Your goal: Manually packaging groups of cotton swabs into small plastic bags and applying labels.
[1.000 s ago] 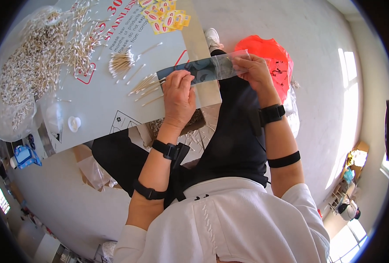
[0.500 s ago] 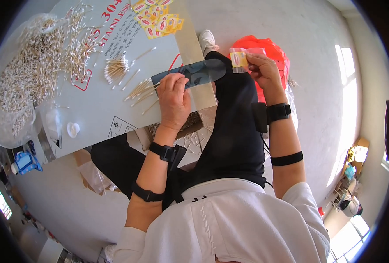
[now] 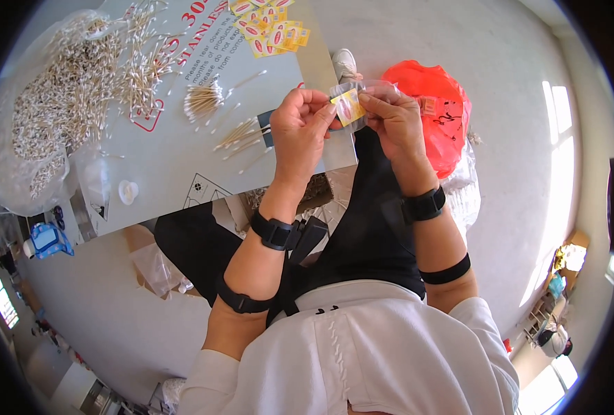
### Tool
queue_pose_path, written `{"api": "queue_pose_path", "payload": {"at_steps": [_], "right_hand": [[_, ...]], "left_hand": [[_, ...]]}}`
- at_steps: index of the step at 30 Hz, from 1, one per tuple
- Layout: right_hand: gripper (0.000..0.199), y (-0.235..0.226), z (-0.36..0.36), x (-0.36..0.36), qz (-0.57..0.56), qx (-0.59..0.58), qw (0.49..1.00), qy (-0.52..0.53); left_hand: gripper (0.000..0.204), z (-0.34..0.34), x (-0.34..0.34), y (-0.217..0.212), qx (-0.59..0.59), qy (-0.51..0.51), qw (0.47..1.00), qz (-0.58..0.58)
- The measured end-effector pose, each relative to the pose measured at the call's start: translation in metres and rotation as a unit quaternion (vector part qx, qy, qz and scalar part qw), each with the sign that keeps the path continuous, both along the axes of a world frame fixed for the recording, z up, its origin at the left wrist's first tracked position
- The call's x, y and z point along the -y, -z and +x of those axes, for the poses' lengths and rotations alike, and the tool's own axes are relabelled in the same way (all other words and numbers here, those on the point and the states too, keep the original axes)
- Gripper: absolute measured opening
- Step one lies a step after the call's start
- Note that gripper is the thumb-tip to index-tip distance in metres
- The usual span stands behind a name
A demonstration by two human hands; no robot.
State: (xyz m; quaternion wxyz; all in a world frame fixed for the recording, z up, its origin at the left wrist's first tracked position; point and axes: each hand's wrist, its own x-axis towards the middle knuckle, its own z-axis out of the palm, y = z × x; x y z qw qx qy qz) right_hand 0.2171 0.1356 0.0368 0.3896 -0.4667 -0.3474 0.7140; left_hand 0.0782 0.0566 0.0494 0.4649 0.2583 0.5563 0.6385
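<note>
Cotton swabs [image 3: 65, 100] heap on the left of the counter [image 3: 172, 162]. Over its right edge, the left grip [image 3: 300, 131] pinches a yellow label [image 3: 349, 108] in clear plastic [image 3: 346, 87], the right grip [image 3: 397, 126] pinching its other side; beyond the counter, a red bag [image 3: 423, 78].

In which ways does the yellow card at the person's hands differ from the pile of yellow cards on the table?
Number: the yellow card is single; the pile of yellow cards holds many, overlapping.
Place: the yellow card is raised in the grip of the right hand, the left hand at its edge; the pile lies untouched on the table.
Both show yellow and white with red marks.
</note>
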Motion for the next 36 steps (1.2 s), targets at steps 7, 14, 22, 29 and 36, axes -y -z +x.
{"api": "queue_pose_path", "payload": {"at_steps": [7, 14, 22, 29, 36], "right_hand": [[0.008, 0.002, -0.021, 0.008, 0.005, -0.017, 1.000, -0.008], [0.009, 0.019, 0.005, -0.014, -0.017, -0.018, 0.999, 0.049], [0.009, 0.026, 0.036, -0.030, 0.010, 0.043, 0.998, 0.051], [0.004, 0.034, 0.053, -0.039, 0.081, 0.158, 0.983, 0.047], [0.004, 0.046, 0.061, -0.042, 0.065, 0.169, 0.983, 0.025]], "left_hand": [[0.006, -0.010, 0.002, 0.006, -0.014, -0.007, 1.000, 0.026], [0.014, -0.066, -0.018, 0.031, -0.133, -0.063, 0.984, -0.103], [0.018, -0.042, -0.061, 0.024, -0.427, 0.027, 0.903, 0.027], [0.017, -0.004, -0.091, 0.038, -0.501, 0.199, 0.840, 0.060], [0.017, 0.001, -0.097, 0.041, -0.512, 0.219, 0.830, 0.034]]}}
